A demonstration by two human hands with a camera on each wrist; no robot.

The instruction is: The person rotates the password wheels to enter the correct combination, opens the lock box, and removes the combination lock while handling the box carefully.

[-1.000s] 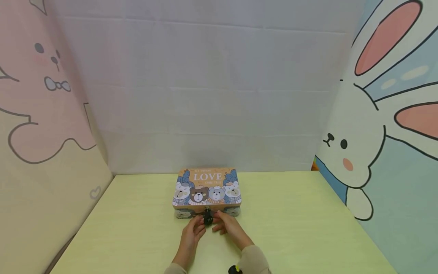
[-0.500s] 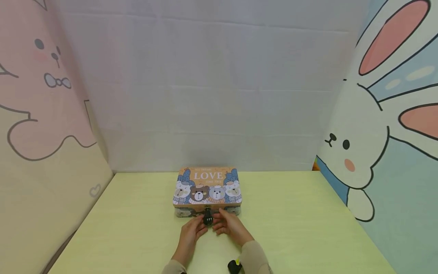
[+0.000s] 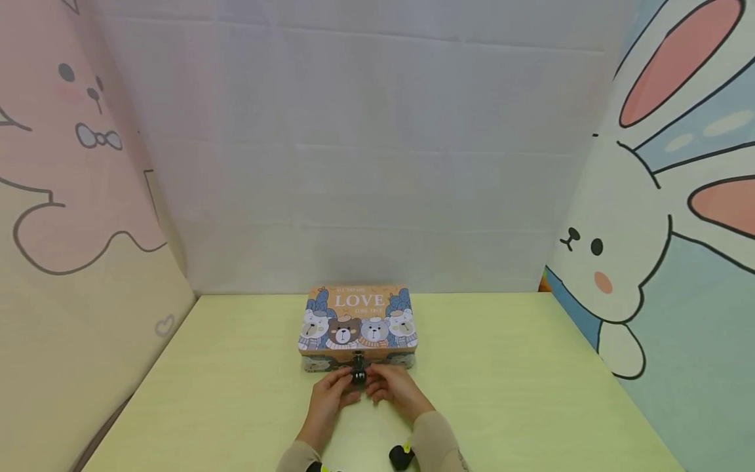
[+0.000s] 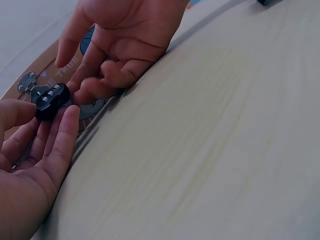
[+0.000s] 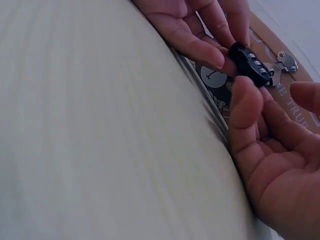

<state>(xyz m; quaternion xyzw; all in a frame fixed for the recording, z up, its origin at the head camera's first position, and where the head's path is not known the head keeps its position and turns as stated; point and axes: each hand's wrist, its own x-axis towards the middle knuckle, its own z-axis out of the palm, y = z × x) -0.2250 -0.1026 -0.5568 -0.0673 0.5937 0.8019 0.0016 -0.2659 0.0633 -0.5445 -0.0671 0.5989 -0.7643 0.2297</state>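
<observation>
Now that our right hand [image 3: 403, 390] is a bit closer in than before, we've got it and our left hand [image 3: 327, 400] pinching one black lock [image 3: 358, 375] on one box [image 3: 357, 320].

A light tan left sleeve [image 3: 298, 456] and right sleeve [image 3: 436, 442] are worn down to the wrists, and the left grip [image 3: 328, 395] and right grip [image 3: 398, 389] are left bare. By the right sleeve, a small black part [image 3: 400, 459] with a bright yellow bit [image 3: 407, 446] is seen, and black and yellow are also seen by the left sleeve. A faint dark mark [image 3: 463, 461] is shown low on the right sleeve.
</observation>
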